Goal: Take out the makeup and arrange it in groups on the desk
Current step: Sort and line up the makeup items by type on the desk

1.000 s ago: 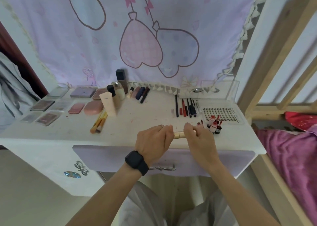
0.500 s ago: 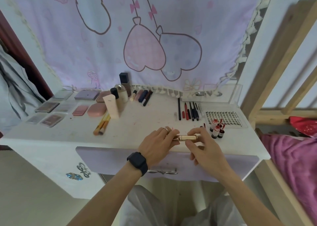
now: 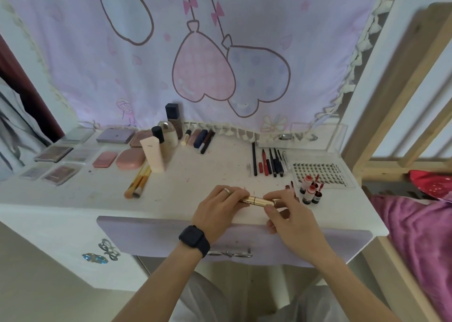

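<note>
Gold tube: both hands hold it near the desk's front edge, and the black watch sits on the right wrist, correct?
No. The head view shows the watch on the left wrist, not the right. The rest holds: the left hand and right hand grip the gold tube near the front edge of the desk.

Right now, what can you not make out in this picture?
Head view:
Gold tube: ends hidden under the left hand and right hand.
Palettes, far left: blurred, shades unclear.
Lash tray: print too small.
Drawer: inside hidden by its front.
</note>
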A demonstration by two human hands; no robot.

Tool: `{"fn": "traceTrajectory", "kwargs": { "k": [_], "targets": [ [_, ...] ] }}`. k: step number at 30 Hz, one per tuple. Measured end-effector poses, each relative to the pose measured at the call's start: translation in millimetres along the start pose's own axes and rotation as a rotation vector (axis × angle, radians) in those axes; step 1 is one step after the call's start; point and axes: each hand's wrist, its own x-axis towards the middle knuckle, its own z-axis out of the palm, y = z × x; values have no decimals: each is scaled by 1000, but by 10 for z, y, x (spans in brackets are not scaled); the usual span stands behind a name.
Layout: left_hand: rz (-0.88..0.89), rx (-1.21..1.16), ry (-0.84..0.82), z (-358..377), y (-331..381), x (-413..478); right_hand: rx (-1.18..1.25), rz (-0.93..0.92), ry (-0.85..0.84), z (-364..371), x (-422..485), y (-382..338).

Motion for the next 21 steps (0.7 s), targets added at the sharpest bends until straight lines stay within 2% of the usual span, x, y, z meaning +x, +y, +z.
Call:
{"fn": "traceTrajectory", "kwargs": {
  "k": [7,13,18,21],
  "targets": [
    [63,29,76,51,-28,12,196,162,70,53,-6,27],
    [97,36,71,55,-49,-29,46,-17,107,93,-33,89],
    [95,28,91,65,-39,-34,201,118,78,73,14,27],
    [94,37,93,69,-33,-35,158,89,68,38,47,72]
  ]
}}
